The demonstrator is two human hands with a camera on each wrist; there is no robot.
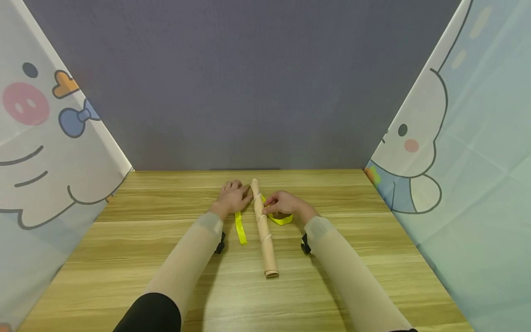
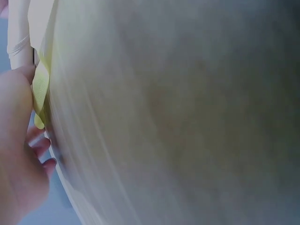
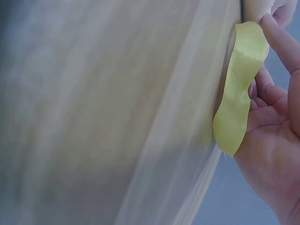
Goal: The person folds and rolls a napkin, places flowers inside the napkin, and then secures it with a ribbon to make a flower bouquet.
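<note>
A tan roll of paper or thin sheet [image 1: 266,240] lies lengthwise on the table in the head view, with slanting edges along its surface. A yellow ribbon shows on both sides of it: a flat tail [image 1: 240,228] to the left and a loop [image 1: 282,220] to the right. Beside the roll's far part, my left hand [image 1: 232,197] rests low, its thumb side close to the roll. From the other side, my right hand [image 1: 286,204] reaches with thumb extended to the roll, its fingers by the ribbon [image 3: 239,89]. Where the ribbon crosses the roll is hidden.
The wood-grain table [image 1: 166,249] spreads around both arms. A grey panel [image 1: 249,83] stands along its far edge. Cloths with cartoon figures hang at the left [image 1: 83,161] and right [image 1: 469,221].
</note>
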